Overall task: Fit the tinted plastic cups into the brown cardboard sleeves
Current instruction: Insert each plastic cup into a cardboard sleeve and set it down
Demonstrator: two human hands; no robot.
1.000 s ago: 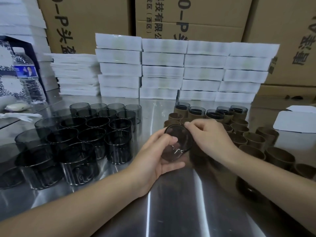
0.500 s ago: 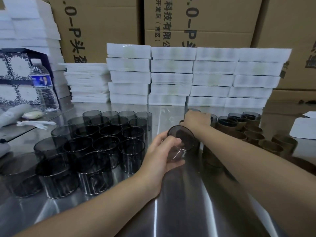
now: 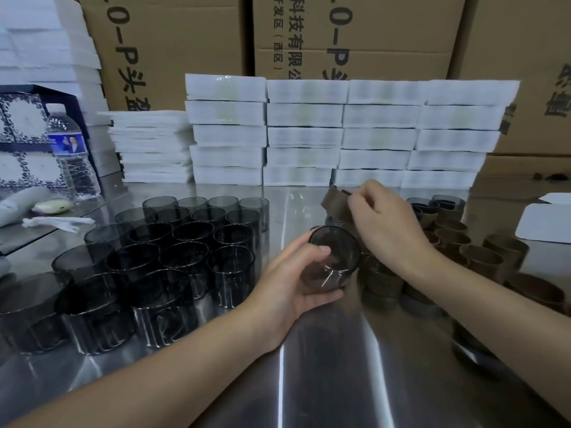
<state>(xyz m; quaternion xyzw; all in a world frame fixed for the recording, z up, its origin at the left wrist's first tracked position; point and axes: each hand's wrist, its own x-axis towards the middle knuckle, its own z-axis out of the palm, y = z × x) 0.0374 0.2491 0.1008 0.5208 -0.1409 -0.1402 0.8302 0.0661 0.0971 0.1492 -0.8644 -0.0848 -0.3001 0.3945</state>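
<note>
A person's two bare forearms reach in from the near edge of a shiny metal desk [image 3: 309,381]. Near the middle of the desk, the left hand [image 3: 290,285] holds one tinted plastic cup [image 3: 332,261], its grip curled round the cup wall with the thumb over the rim. The cup's mouth faces up, and its short axis is close to upright with a slight lean. Just beyond it, toward the far edge, the right hand [image 3: 386,223] is raised above the desk, its grip pinched on a brown cardboard sleeve [image 3: 335,203]. The sleeve is a short ring held tilted, apart from the cup; blur hides which way its opening faces. A block of upright tinted cups [image 3: 173,251] fills the left side of the desk, mouths up. Empty sleeves [image 3: 482,261] stand upright along the right side, with a few sleeved cups [image 3: 438,208] behind them. White foam stacks [image 3: 340,134] line the far edge, and a water bottle [image 3: 72,156] stands at the far left corner.
</note>
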